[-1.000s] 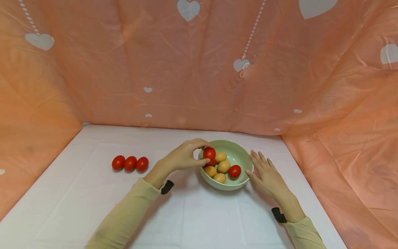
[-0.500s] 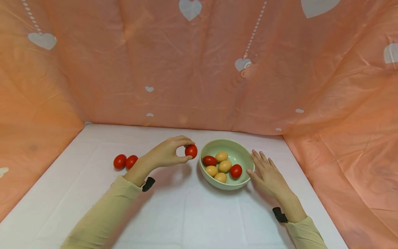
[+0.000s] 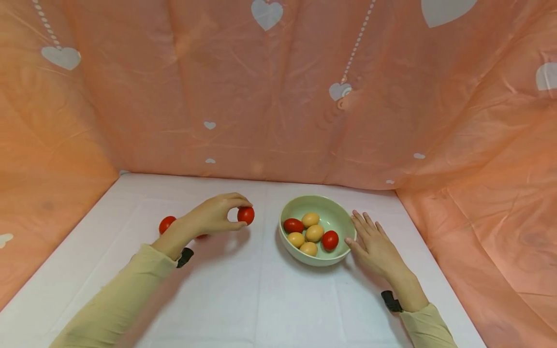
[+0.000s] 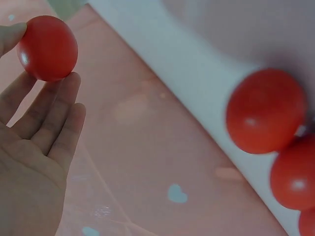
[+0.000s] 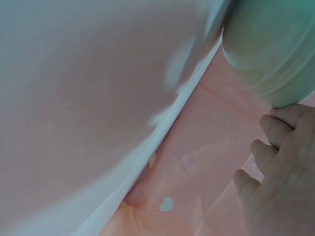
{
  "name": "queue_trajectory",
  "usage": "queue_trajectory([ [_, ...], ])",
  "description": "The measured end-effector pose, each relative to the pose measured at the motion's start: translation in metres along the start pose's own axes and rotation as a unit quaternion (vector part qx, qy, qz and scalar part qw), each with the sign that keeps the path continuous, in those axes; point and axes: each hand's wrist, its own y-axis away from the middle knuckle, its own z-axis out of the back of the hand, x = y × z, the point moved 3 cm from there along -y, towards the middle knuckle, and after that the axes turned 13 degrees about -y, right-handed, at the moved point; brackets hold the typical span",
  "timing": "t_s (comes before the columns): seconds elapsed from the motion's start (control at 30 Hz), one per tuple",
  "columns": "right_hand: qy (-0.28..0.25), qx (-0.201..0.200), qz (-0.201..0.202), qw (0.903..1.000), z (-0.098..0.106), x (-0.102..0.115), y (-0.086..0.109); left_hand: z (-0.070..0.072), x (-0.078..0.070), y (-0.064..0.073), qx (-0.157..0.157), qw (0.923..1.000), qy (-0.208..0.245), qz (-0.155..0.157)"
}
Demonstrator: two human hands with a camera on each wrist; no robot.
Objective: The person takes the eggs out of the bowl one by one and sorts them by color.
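A glossy red egg [image 3: 245, 215] is pinched between the thumb and fingertips of my left hand [image 3: 216, 215], raised over the table left of the bowl. My right hand [image 3: 377, 249] lies with straight fingers against the right side of the pale green bowl [image 3: 314, 261]. Inside the bowl are several yellowish eggs [image 3: 315, 233] and two red ones, a red egg at the left [image 3: 293, 225] and a red egg at the right [image 3: 330, 240]. Three more red eggs [image 4: 266, 110] sit in a row on the table in the left wrist view; my left forearm partly hides that row in the head view.
A white cloth covers the table [image 3: 278, 309]. An orange-pink curtain [image 3: 270, 121] with pale hearts closes off the back and both sides.
My left hand has lifted the red egg out from over the bowl and carried it left, towards the row of red eggs. My right hand has stayed at the bowl.
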Motion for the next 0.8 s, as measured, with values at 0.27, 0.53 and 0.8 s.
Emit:
queue_trajectory([
  [0.27, 0.0, -0.004, 0.0, 1.0, -0.002, -0.002, 0.0, -0.011, 0.017, 0.017, 0.047, 0.9983, -0.015, 0.032],
  [0.53, -0.001, -0.006, 0.002, 1.0, -0.002, -0.002, 0.0, -0.018, 0.03, 0.029, 0.059, 0.9969, -0.044, 0.026],
  [0.8, -0.003, -0.007, 0.004, 1.0, -0.001, -0.002, 0.001, -0.022, 0.035, 0.037, 0.08, 0.9946, -0.056, 0.035],
])
